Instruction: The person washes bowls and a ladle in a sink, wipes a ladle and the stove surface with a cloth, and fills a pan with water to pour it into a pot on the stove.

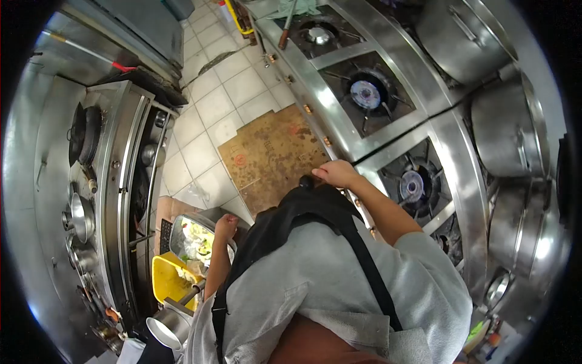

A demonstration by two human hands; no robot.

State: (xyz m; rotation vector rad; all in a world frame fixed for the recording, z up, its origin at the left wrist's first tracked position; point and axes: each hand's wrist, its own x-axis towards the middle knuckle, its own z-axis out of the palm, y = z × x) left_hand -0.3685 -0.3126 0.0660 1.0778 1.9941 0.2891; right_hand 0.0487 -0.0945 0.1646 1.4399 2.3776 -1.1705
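My right hand (337, 174) is closed near the stove's front edge, its fingertips beside a small black rounded thing (307, 182) at the top of my black apron (291, 209). Whether the fingers grip that thing or the apron cloth, I cannot tell. My left hand (227, 227) is held low at my side with its fingers curled. It is just right of a metal container (176, 235) of pale and green food scraps (197, 240). What the left fingers hold, if anything, is hidden.
A gas stove (376, 151) with several burners runs along the right, backed by large steel pots (509, 127). Brown cardboard (267, 151) lies on the tiled floor (200, 127). At left are a steel counter (115, 158) with pans, a yellow bin (159, 276) and a saucepan (173, 323).
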